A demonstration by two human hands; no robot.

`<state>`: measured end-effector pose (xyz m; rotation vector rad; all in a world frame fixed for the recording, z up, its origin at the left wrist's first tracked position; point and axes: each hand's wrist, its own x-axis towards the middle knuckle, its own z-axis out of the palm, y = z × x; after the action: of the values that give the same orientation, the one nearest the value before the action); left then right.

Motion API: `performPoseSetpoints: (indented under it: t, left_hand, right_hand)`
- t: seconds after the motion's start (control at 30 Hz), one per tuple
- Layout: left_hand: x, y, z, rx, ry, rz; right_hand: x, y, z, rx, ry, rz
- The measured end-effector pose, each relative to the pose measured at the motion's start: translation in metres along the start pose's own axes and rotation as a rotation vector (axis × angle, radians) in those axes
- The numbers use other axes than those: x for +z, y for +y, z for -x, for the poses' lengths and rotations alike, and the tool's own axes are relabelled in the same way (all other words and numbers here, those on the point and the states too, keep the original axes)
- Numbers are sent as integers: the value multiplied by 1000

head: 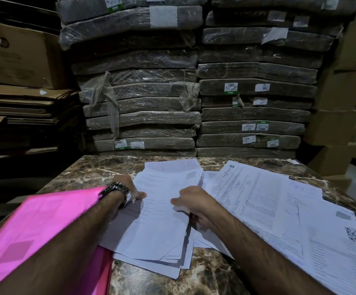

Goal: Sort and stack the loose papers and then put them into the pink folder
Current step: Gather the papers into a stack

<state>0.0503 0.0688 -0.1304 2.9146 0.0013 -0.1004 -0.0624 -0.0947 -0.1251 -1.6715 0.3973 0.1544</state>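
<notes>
White sheets fan unevenly mid-bench: with your left hand [130,188] pressing the stack [158,211] flat and right hand [194,204] pinching its edge, square them before the pink folder [34,228]

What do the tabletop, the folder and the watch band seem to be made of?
Tabletop: polished brown marble or an imitation, veined and mottled. Folder: smooth pink plastic or coated card, faintly sheened. Watch band: shiny metal links, likely steel.

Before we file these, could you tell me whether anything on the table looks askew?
Yes: the pile of papers under both hands is fanned, its edges uneven, and more loose sheets lie scattered to the right, outside the pink folder.
</notes>
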Motion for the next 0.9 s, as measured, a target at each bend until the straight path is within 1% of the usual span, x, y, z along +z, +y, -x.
performPoseSetpoints:
  t: [0.1, 0.17, 0.27, 0.37, 0.5, 0.63, 0.73, 0.9]
  left_hand:
    - [1, 0, 0, -6, 11, -29]
    - [2, 0, 0, -10, 5, -34]
    - [1, 1, -1, -14, -10, -27]
    - [-3, 1, -2, -15, -36, -6]
    - [-4, 1, -1, -20, -39, -13]
    - [-3, 1, 0, -18, -13, -29]
    - [-2, 1, 1, -1, -3, -40]
    - [-2, 0, 5, 9, 20, -41]
  right_hand:
    - [-6, -13, 14, 53, 52, 235]
    - [-10, -17, 23, 105, 38, 310]
    - [-10, -23, 33, 169, 4, 295]
    - [-9, -27, 33, 160, 15, 296]
    - [-6, -27, 28, 164, 30, 254]
    - [-10, -23, 23, 182, 71, 151]
    - [-14, -17, 19, 167, 93, 58]
    - [-9, -9, 12, 218, 36, -175]
